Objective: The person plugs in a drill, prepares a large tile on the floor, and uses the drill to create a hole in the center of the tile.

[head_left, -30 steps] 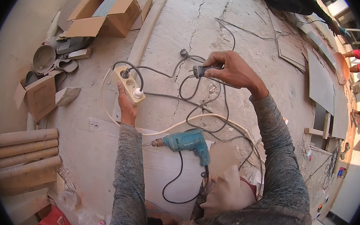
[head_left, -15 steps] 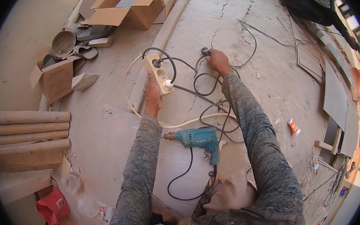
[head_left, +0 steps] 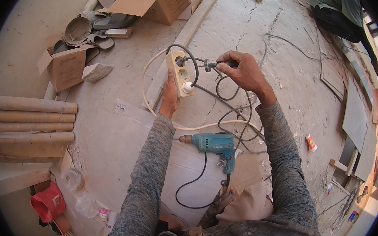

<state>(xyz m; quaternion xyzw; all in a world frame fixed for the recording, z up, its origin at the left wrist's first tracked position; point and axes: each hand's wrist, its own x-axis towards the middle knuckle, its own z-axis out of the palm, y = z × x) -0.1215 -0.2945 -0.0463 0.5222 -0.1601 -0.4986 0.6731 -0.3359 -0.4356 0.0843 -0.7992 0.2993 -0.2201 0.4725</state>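
My left hand (head_left: 169, 96) is wrapped round a cream power strip (head_left: 182, 76) and holds it up. A black plug (head_left: 180, 62) sits in its far socket and a white plug (head_left: 187, 87) in its near one; the middle socket has nothing in it. Just right of the strip, my right hand (head_left: 246, 72) pinches a dark plug (head_left: 210, 65), its pins pointing left toward the strip but apart from it. Dark cord (head_left: 220, 92) loops below that hand. Nearer to me a teal power drill (head_left: 214, 143) lies on its side, its chuck to the left.
Cardboard tubes (head_left: 29, 113) are stacked at the left. Boxes (head_left: 65, 69), sandals (head_left: 101, 41) and a wooden beam (head_left: 190, 27) lie farther off. An orange-and-white tube (head_left: 311, 143) and grey panels (head_left: 352, 109) are at the right. Another person (head_left: 338, 6) crouches at far right.
My right hand has lifted the dark plug off the floor area and turned it toward the power strip. The view has shifted slightly; my left hand keeps its hold on the strip.
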